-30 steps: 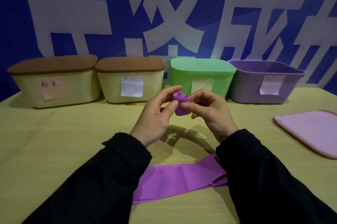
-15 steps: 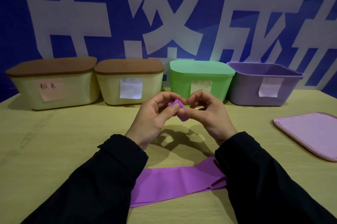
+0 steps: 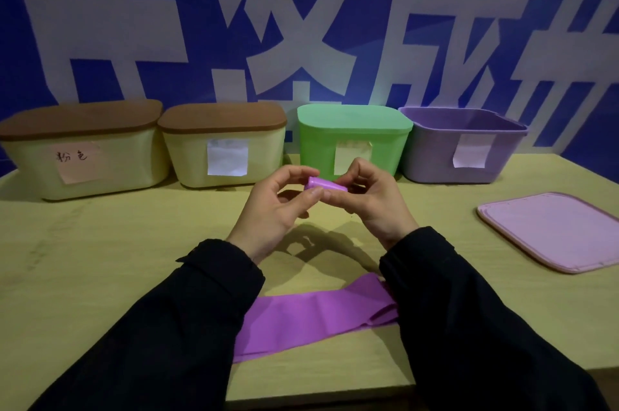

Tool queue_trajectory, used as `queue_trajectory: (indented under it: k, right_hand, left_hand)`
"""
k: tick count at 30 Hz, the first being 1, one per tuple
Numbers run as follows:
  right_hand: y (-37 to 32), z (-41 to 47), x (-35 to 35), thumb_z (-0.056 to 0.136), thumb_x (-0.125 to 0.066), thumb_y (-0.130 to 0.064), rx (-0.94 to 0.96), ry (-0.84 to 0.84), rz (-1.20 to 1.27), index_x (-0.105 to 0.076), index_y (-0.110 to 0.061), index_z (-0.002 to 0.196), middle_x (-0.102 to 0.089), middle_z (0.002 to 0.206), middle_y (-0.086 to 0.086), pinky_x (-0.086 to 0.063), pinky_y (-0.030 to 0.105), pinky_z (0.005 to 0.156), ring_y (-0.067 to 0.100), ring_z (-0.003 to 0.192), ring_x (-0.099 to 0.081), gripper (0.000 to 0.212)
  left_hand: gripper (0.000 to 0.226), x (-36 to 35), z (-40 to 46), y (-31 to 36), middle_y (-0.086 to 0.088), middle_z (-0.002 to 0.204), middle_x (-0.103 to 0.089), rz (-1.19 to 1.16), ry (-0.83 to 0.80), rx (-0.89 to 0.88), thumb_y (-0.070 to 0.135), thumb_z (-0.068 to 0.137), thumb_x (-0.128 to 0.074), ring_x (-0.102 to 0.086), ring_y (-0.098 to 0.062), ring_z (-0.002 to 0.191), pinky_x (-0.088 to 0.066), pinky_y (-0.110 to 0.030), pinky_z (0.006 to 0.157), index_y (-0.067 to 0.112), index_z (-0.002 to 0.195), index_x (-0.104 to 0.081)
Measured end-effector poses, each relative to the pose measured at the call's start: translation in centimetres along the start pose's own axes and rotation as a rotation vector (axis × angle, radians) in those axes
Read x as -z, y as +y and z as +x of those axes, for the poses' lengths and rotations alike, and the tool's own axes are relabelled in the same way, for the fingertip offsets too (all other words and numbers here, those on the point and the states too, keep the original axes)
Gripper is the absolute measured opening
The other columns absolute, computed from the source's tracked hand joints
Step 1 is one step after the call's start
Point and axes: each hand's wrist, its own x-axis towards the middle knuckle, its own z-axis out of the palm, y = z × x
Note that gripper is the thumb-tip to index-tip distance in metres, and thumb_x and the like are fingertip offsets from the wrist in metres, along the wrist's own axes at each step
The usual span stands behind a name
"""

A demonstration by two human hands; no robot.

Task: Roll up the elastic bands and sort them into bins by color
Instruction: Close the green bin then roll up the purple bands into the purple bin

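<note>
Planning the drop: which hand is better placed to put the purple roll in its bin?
Probably the right hand. Both hands pinch the purple roll, but the open purple bin stands on the right, nearer that hand; the left hand would have to cross over.

the purple band [image 3: 315,318] looks like thin, smooth, matt rubbery sheet, creased at one end. the table [image 3: 100,260] is pale wood-look board, matt. the bins look like matt plastic: the green bin [image 3: 355,139], the purple bin [image 3: 432,156]. paper labels [image 3: 227,157] are stuck on. sleeves [image 3: 187,320] are dark cloth.
</note>
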Motion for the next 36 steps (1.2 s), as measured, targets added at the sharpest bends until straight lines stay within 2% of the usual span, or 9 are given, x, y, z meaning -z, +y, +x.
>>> queue_trajectory:
  k: [4,8,13,17,19,24,28,32,36]
  right_hand:
    - [-0.6,0.4,1.4,0.075,-0.084,-0.009,-0.008,-0.019,0.003,-0.057,-0.005,0.08,-0.063,0.077,0.015,-0.046,0.028,0.057,0.019,0.065,-0.055,0.028]
    - [-1.7,0.6,3.2,0.083,-0.076,0.003,-0.06,0.009,-0.01,-0.066,-0.001,0.096,-0.07,0.082,0.005,-0.053,0.025,0.064,0.011,0.069,-0.063,0.017]
    - [-2.4,0.3,5.1,0.088,-0.077,-0.013,-0.03,0.084,-0.239,-0.072,-0.007,0.105,-0.073,0.088,0.003,-0.051,0.021,0.071,0.005,0.074,-0.065,0.018]
    - [-3.1,0.5,8.5,0.086,-0.08,-0.025,-0.021,0.165,-0.338,-0.075,-0.012,0.103,-0.077,0.092,0.002,-0.058,0.03,0.08,0.015,0.087,-0.072,0.022]
    - [-3.5,0.6,10.4,0.085,-0.081,-0.027,-0.018,0.19,-0.416,-0.075,-0.012,0.102,-0.076,0.092,0.001,-0.06,0.033,0.081,0.017,0.087,-0.072,0.023]
    - [-3.4,1.4,15.4,0.086,-0.08,-0.028,-0.015,0.257,-0.578,-0.075,-0.012,0.102,-0.075,0.093,-0.002,-0.055,0.019,0.072,0.01,0.084,-0.069,0.024]
    - [-1.9,3.3,18.5,0.086,-0.079,-0.035,-0.02,0.351,-0.668,-0.073,-0.016,0.099,-0.073,0.092,-0.006,-0.059,0.031,0.08,0.008,0.086,-0.067,0.024]
    - [-0.8,6.2,20.7,0.086,-0.08,-0.032,0.016,0.478,-0.618,-0.064,-0.021,0.1,-0.07,0.096,-0.008,-0.06,0.036,0.081,0.011,0.087,-0.067,0.023]
    - [0.7,9.1,22.9,0.089,-0.076,-0.036,-0.048,0.583,-0.745,-0.058,-0.024,0.095,-0.068,0.092,-0.006,-0.06,0.035,0.077,0.017,0.087,-0.067,0.022]
  left_hand:
    - [0.015,-0.2,1.3,2.3,0.0,0.103,-0.072,0.111,-0.04,-0.001,0.018,0.092,-0.072,-0.068,-0.013,0.084,-0.056,-0.027,0.077,0.02,0.107,-0.07]
    - [0.016,-1.1,2.3,4.3,0.0,0.104,-0.07,0.257,-0.062,-0.028,0.021,0.094,-0.071,-0.072,-0.02,0.088,-0.061,-0.036,0.086,0.019,0.11,-0.068]
    - [0.013,-3.4,3.6,4.3,0.006,0.106,-0.069,0.343,-0.04,-0.039,0.023,0.095,-0.071,-0.072,-0.017,0.088,-0.061,-0.043,0.087,0.022,0.107,-0.068]
    - [0.018,-6.6,5.6,4.8,0.012,0.104,-0.068,0.462,-0.02,-0.128,0.029,0.095,-0.07,-0.063,-0.008,0.096,-0.053,-0.028,0.082,0.025,0.112,-0.066]
    - [0.02,-8.6,6.9,4.6,0.012,0.104,-0.068,0.462,-0.022,-0.139,0.029,0.094,-0.071,-0.063,-0.007,0.095,-0.054,-0.027,0.082,0.024,0.112,-0.065]
    - [0.018,-13.8,10.3,2.9,0.006,0.109,-0.066,0.453,-0.013,-0.166,0.029,0.093,-0.072,-0.063,-0.011,0.093,-0.055,-0.03,0.081,0.021,0.108,-0.066]
    - [0.009,-17.7,13.4,2.5,-0.001,0.109,-0.057,0.481,0.056,-0.224,0.023,0.095,-0.069,-0.059,-0.013,0.097,-0.053,-0.027,0.085,0.019,0.103,-0.067]
    - [0.006,-20.6,16.7,2.3,-0.003,0.098,-0.064,0.449,0.14,-0.247,0.019,0.095,-0.069,-0.06,-0.016,0.088,-0.05,-0.029,0.078,0.016,0.095,-0.064]
    - [0.018,-22.3,20.2,1.1,-0.003,0.114,-0.07,0.529,-0.007,-0.195,0.021,0.101,-0.059,-0.062,-0.021,0.109,-0.051,-0.035,0.096,0.017,0.114,-0.07]
